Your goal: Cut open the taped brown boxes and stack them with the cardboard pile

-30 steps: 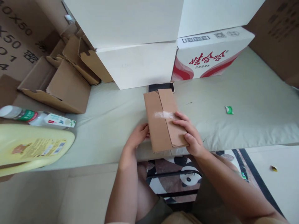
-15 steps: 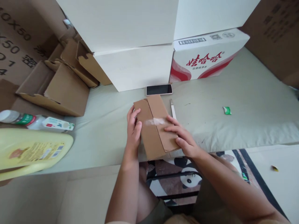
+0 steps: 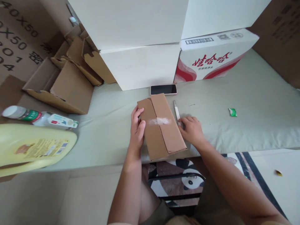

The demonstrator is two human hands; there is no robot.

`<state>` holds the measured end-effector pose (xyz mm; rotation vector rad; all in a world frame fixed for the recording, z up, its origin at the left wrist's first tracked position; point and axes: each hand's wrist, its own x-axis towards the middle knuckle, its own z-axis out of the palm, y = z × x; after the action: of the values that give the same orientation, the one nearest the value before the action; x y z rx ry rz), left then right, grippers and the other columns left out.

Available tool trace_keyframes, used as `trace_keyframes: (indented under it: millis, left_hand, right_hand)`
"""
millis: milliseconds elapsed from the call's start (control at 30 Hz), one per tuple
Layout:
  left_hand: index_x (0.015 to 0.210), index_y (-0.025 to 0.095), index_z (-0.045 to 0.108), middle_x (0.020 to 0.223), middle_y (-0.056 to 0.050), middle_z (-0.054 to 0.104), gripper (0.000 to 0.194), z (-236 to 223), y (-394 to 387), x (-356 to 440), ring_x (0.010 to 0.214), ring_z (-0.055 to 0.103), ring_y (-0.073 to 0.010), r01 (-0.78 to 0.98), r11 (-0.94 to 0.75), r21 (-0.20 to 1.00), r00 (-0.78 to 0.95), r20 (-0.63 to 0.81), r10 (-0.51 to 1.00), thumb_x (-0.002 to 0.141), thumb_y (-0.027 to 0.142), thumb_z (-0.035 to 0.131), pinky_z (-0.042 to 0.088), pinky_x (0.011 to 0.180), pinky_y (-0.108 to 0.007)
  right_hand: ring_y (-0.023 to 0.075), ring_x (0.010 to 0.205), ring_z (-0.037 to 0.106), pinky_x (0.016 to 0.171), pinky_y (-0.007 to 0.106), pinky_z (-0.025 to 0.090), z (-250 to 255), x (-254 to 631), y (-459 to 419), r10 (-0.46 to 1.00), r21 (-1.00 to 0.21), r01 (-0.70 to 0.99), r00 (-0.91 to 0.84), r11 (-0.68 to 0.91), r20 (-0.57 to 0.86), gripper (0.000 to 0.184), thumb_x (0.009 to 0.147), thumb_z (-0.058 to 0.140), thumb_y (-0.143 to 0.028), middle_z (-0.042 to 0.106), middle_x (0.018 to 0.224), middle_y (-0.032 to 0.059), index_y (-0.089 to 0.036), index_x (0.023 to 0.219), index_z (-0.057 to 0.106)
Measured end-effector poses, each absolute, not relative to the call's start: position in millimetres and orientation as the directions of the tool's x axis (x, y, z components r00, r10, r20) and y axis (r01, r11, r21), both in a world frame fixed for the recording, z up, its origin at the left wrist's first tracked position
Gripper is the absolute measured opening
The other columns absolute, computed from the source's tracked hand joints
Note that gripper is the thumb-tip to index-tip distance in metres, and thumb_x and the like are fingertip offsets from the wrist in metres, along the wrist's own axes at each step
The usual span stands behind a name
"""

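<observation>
A small brown cardboard box [image 3: 172,137] lies at an angle near the front edge of the cloth-covered surface. Clear tape crosses the middle of its lid seam. My left hand [image 3: 137,128] grips the box's left side, thumb on top and fingers along the edge. Just right of the box, a slim white knife-like tool [image 3: 176,109] lies with its far end pointing away from me. My right hand [image 3: 192,128] is off the box, its curled fingers closed around the near end of that tool. The fingers partly hide that end.
Beyond the box lies a phone [image 3: 163,89], in front of stacked white cartons [image 3: 142,65]. Open brown boxes [image 3: 72,87], a plastic bottle [image 3: 30,115] and a yellow jug [image 3: 37,147] are at left. A small green packet [image 3: 232,112] lies at right.
My right hand has left the box's right side and moved right and down to the near end of the white tool. My left hand still holds the box. The view has shifted slightly.
</observation>
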<state>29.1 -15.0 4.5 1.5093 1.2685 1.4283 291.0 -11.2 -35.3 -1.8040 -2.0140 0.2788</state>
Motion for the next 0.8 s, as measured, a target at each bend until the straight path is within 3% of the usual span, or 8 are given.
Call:
trace_keyframes:
  millis: [100, 267, 433, 633, 800]
  left_hand:
    - [0.143, 0.034, 0.059, 0.17, -0.009, 0.041, 0.054, 3.3, -15.2, 29.0, 0.161, 0.036, -0.0319, 0.186, -0.276, 0.943, -0.089, 0.296, 0.951, 0.1, 0.066, 0.054, 0.034, 0.131, -0.052]
    - [0.142, 0.033, 0.059, 0.169, -0.01, 0.042, 0.052, 0.2, -14.6, 27.7, 0.161, 0.037, -0.0317, 0.173, -0.282, 0.944, -0.084, 0.3, 0.95, 0.101, 0.064, 0.055, 0.036, 0.129, -0.05]
    - [0.144, 0.034, 0.057, 0.17, -0.009, 0.039, 0.051, -2.2, -14.4, 27.9, 0.161, 0.037, -0.0316, 0.15, -0.289, 0.945, -0.074, 0.303, 0.95, 0.101, 0.063, 0.054, 0.036, 0.13, -0.051]
    - [0.144, 0.036, 0.058, 0.169, -0.008, 0.041, 0.049, -2.4, -14.5, 27.3, 0.161, 0.036, -0.0312, 0.172, -0.299, 0.939, -0.071, 0.314, 0.947, 0.102, 0.061, 0.053, 0.032, 0.132, -0.052]
    - [0.144, 0.036, 0.057, 0.169, -0.007, 0.041, 0.05, -6.0, -12.1, 26.3, 0.161, 0.036, -0.0316, 0.168, -0.306, 0.937, -0.07, 0.321, 0.944, 0.102, 0.062, 0.054, 0.032, 0.132, -0.053]
  right_hand:
    - [0.0334, 0.094, 0.062, 0.079, 0.043, 0.045, -30.5, 286.3, -12.2, 0.988, -0.385, 0.915, -0.076, 0.122, 0.133, 0.018, 0.089, 0.061, -0.034, 0.073, 0.093, 0.0148, -0.02, 0.092, 0.071]
    - [0.0279, 0.078, 0.061, 0.068, 0.036, 0.038, -26.8, 283.1, -11.9, 0.993, -0.398, 0.911, -0.074, 0.105, 0.094, 0.021, 0.087, 0.057, -0.029, 0.072, 0.083, 0.0096, -0.02, 0.104, 0.066]
    - [0.0246, 0.069, 0.064, 0.062, 0.031, 0.034, -19.0, 280.3, -16.2, 0.999, -0.563, 0.826, -0.032, 0.017, -0.016, 0.035, 0.087, 0.053, -0.028, 0.077, 0.081, 0.0049, -0.022, 0.12, 0.064]
    - [0.0218, 0.064, 0.063, 0.062, 0.031, 0.04, -13.0, 281.1, -17.1, 0.994, -0.694, 0.72, -0.086, 0.019, -0.062, 0.038, 0.087, 0.051, -0.027, 0.074, 0.073, 0.0029, -0.023, 0.119, 0.071]
    - [0.0205, 0.067, 0.063, 0.066, 0.032, 0.046, -18.0, 281.1, -17.4, 0.999, -0.822, 0.569, -0.045, 0.039, 0.016, 0.039, 0.09, 0.042, -0.026, 0.07, 0.073, 0.0012, -0.024, 0.111, 0.074]
